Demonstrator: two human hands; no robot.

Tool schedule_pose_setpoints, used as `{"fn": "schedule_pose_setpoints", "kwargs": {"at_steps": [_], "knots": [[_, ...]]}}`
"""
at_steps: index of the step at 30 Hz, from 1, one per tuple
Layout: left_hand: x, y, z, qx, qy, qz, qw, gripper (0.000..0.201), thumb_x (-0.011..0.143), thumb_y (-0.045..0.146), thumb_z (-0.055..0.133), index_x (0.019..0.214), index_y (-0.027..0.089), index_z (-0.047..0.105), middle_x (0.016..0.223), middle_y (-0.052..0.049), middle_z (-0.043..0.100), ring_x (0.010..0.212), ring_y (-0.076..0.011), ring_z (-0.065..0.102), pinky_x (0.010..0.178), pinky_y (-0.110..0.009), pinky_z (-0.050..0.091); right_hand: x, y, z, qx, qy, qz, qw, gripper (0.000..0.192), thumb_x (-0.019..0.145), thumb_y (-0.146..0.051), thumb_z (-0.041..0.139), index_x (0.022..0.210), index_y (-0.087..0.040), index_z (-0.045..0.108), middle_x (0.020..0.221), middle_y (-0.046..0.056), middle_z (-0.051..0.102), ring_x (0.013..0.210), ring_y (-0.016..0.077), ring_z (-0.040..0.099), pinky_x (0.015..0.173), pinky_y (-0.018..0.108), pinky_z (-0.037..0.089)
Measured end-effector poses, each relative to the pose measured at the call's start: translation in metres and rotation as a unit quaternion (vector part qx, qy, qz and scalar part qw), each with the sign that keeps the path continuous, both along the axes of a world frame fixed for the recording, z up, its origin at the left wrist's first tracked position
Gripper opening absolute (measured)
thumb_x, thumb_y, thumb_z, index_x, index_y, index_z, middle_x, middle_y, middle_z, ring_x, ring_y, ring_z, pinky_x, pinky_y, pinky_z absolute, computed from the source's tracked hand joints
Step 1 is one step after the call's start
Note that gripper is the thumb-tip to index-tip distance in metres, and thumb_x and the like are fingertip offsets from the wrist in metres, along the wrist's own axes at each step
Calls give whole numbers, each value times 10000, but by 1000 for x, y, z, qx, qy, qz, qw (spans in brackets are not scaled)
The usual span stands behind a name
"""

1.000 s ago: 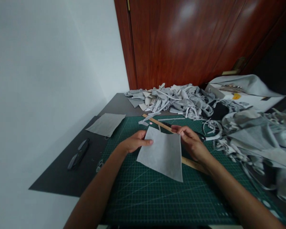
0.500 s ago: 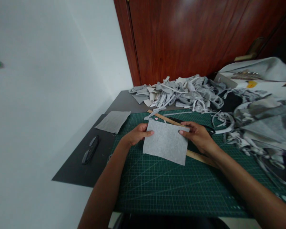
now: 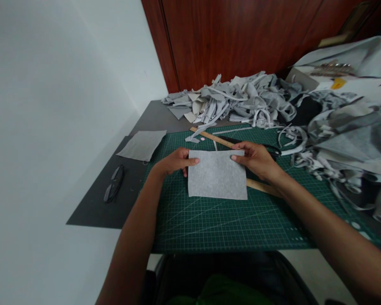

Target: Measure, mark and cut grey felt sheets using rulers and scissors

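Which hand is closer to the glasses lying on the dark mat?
Left. The left hand holds the felt sheet's left edge, nearer the glasses; the right hand grips the opposite edge.

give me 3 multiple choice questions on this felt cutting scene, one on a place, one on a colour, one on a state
1. Where do the eyeglasses lie?
A. on the dark sheet left of the cutting mat
B. on the scrap pile
C. on the ruler

2. What colour is the cutting mat?
A. red
B. green
C. white

3. How is the grey felt piece held?
A. rolled in one hand
B. lying untouched
C. pinched at its top corners by both hands

Answers:
1 A, the glasses rest on the dark sheet.
2 B, green with grid lines.
3 C, left hand and right hand each pinch a corner.
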State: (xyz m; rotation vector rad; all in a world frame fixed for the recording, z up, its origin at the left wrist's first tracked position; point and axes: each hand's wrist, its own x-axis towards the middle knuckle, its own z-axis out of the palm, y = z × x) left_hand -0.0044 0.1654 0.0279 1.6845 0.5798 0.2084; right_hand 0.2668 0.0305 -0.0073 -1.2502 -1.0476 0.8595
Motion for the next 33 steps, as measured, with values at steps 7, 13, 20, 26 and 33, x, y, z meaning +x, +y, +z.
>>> {"fn": "schedule_pose_setpoints", "kwargs": {"at_steps": [7, 13, 20, 26, 33], "knots": [[-19, 7, 11, -62, 137, -107, 983, 427, 718, 528, 854, 963, 190, 759, 786, -80, 726, 651, -210, 710, 446, -228, 497, -19, -17, 6, -32, -127, 169, 977, 226, 775, -351, 812, 945, -213, 757, 773, -16, 705, 682, 170, 610, 582, 280, 432], [-1, 4, 4, 140, 111, 3, 984, 395, 881, 552, 695, 816, 169, 625, 618, 35, 533, 498, -83, 484, 443, -177, 358, -28, -28, 22, -8, -377, 200, 904, 157, 885, -336, 740, 819, -199, 702, 731, -10, 673, 639, 142, 582, 601, 279, 387], [24, -45, 12, 113, 50, -162, 979, 345, 844, 488, 755, 842, 157, 659, 715, 23, 590, 630, -100, 514, 595, -232, 381, -19, -23, 27, -20, -488, 93, 868, 216, 954, -324, 634, 769, -216, 603, 706, -1, 640, 654, 161, 565, 630, 297, 355], [34, -103, -3, 274, 92, -215, 933, 488, 713, 537, 882, 1001, 189, 699, 881, -5, 642, 789, -175, 595, 724, -297, 465, -17, -26, 33, -65, -577, 83, 810, 179, 929, -367, 653, 831, -220, 683, 863, 43, 743, 788, 214, 670, 643, 306, 359], [21, -218, -29, 500, 195, 40, 843, 588, 964, 618, 609, 1413, 241, 567, 1363, -140, 575, 1301, -373, 504, 1097, -618, 389, -22, -32, 27, -120, -620, 107, 768, 248, 899, -453, 708, 955, -212, 702, 986, 79, 779, 936, 270, 723, 705, 320, 414]]}}
